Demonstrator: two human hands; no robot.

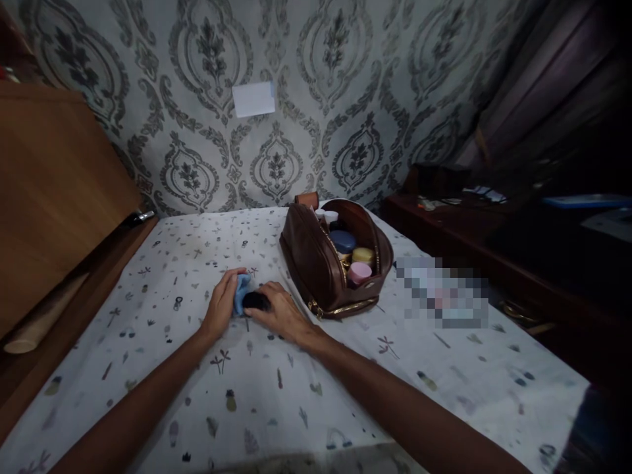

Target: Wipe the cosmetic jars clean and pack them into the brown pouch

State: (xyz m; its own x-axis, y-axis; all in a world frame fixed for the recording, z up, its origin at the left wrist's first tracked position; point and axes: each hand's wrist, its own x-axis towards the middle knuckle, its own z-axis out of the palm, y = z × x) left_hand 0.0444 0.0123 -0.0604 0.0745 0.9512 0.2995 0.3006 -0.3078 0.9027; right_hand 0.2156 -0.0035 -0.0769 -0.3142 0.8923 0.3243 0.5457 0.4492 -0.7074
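My left hand [220, 304] is closed on a small blue cloth [241, 293], low over the printed sheet. Right beside it, my right hand [282, 309] grips a dark rounded object [256, 302] whose kind I cannot make out. The cloth and the dark object meet or nearly meet between my hands. Just to the right stands a brown toiletry bag [309, 260], unzipped, its lid folded back. Inside it sit a pink-lidded jar [360, 272], a yellow-lidded jar [363, 256] and a dark blue rounded container [342, 241], with white items behind them.
The white sheet [276, 408] with small prints covers the surface. A blurred-out flat item [442, 293] lies right of the bag. Wooden furniture [59, 197] borders the left side, a dark wooden ledge [444, 230] the right. A patterned wall [276, 59] rises behind.
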